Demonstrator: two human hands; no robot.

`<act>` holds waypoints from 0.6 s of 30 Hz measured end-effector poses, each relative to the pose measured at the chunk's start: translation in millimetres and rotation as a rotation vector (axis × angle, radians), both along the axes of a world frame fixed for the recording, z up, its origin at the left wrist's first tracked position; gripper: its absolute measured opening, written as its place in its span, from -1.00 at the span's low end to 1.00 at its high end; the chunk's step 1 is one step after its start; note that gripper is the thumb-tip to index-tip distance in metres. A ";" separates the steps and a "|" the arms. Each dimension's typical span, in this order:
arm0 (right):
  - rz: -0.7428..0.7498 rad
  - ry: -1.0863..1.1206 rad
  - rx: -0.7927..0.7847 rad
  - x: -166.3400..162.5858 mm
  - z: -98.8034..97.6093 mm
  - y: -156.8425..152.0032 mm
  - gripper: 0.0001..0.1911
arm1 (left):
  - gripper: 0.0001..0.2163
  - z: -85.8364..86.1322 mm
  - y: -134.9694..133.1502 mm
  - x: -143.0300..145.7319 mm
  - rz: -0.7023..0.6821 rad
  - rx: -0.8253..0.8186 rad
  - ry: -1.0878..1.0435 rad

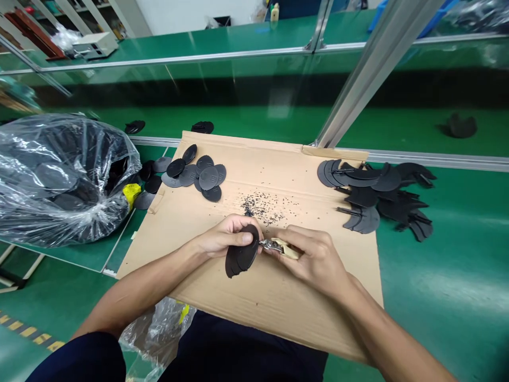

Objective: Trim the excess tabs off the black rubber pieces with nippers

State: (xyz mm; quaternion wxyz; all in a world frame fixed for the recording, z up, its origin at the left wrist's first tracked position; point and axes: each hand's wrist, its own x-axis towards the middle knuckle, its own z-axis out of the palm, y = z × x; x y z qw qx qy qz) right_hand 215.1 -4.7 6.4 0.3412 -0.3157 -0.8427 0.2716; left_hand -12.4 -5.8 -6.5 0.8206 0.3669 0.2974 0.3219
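Observation:
Between the thumb and fingers of my left hand [233, 236] is a small stack of black oval plastic pieces [241, 257], fanned out and hanging down. My right hand [314, 254] is closed round a pair of nippers [291, 250] with pale yellow handles. The metal jaws of the nippers meet the right edge of the held pieces, close to my left fingertips. Whether the jaws are fully closed cannot be made out. Just beyond my hands, tiny black scraps [262, 207] lie scattered over the cardboard sheet [222, 297].
Loose black ovals [209, 178] lie at the cardboard's left, beside a clear plastic bag [59, 180] full of dark pieces. Fanned black pieces [369, 191] with thin stems are heaped at the right. A slanted metal post [358, 79] rises behind. Another clear bag [155, 334] hangs below the front edge.

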 end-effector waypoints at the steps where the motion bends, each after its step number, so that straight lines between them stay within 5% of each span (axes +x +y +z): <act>1: -0.038 -0.026 0.022 1.1 -0.3 0.7 -0.79 | -0.55 -0.6 0.6 0.1 0.038 0.013 0.005; 8: -0.380 -0.445 0.322 3.5 -6.4 7.9 -0.80 | -0.64 5.0 7.6 -7.4 0.263 0.157 0.090; 14: -0.383 -0.567 0.346 -0.1 -2.5 5.2 -0.90 | -0.65 10.2 4.0 -5.8 0.100 0.344 0.349; 18: -0.396 -0.604 0.352 0.4 -1.8 4.6 -0.88 | -0.63 6.5 3.2 -3.0 0.168 0.357 0.422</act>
